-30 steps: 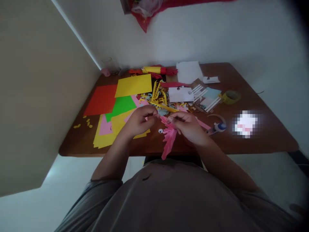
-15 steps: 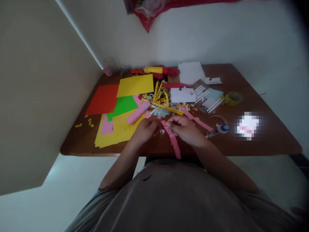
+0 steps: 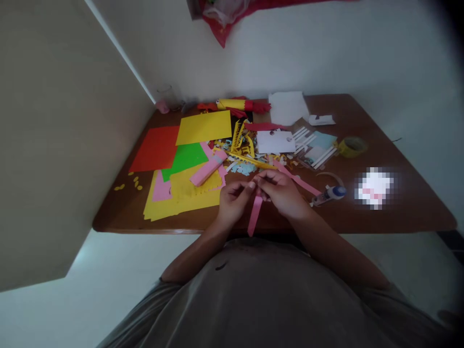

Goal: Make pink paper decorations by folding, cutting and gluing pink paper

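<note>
My left hand and my right hand meet over the near edge of the brown table. Both pinch the top of a folded pink paper strip, which hangs down from my fingers toward my body. The fingers of each hand are curled closed around it. A second folded pink paper piece lies on the yellow sheets just left of my left hand.
Red, green and yellow paper sheets cover the table's left half. Paper scraps and yellow cut strips fill the middle. A glue bottle lies right of my hands, a tape roll farther right. A wall stands at left.
The fanned pink paper has been closed into one narrow strip. My left hand has moved right and nearer, joining my right hand on it. The other pink piece now lies uncovered on the yellow sheets.
</note>
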`<state>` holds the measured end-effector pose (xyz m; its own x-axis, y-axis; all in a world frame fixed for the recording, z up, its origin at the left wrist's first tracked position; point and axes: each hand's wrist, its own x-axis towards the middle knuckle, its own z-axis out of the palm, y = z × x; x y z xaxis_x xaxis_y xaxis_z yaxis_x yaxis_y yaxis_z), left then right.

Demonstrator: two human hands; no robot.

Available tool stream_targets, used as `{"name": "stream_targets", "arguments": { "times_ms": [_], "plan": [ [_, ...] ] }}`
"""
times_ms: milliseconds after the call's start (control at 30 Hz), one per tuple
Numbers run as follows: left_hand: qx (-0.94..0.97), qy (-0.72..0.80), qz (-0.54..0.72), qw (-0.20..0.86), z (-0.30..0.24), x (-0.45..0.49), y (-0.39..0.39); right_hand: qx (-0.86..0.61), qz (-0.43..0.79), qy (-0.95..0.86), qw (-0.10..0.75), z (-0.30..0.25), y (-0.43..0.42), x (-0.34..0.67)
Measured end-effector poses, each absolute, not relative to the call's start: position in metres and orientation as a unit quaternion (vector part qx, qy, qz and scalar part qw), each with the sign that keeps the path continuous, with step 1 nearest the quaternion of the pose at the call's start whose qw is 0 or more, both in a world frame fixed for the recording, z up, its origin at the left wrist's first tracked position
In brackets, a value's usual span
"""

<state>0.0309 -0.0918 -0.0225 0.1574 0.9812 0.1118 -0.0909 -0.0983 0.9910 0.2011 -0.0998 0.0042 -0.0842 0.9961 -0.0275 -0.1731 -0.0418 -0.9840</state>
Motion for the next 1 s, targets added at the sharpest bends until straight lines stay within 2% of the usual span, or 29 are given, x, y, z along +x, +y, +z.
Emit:
{"name": "stream_targets", "arguments": {
  "times_ms": [400,667,900,1000],
  "plan": [
    [0.545,0.379,0.499,0.557,-0.033,0.039,-0.089,-0.447,0.601,-0.373,0.547,0.003,-0.099,0.200],
    [0.335,0.304,0.569,0.687,-0.040,0.046,-0.088,-0.439,0.577,-0.335,0.601,0.006,-0.098,0.202],
    [0.315,0.294,0.609,0.666,-0.046,0.049,-0.087,-0.442,0.577,-0.344,0.594,0.002,-0.099,0.203],
    [0.325,0.307,0.615,0.650,-0.051,0.049,-0.085,-0.466,0.568,-0.379,0.563,-0.002,-0.100,0.204]
  ]
}}
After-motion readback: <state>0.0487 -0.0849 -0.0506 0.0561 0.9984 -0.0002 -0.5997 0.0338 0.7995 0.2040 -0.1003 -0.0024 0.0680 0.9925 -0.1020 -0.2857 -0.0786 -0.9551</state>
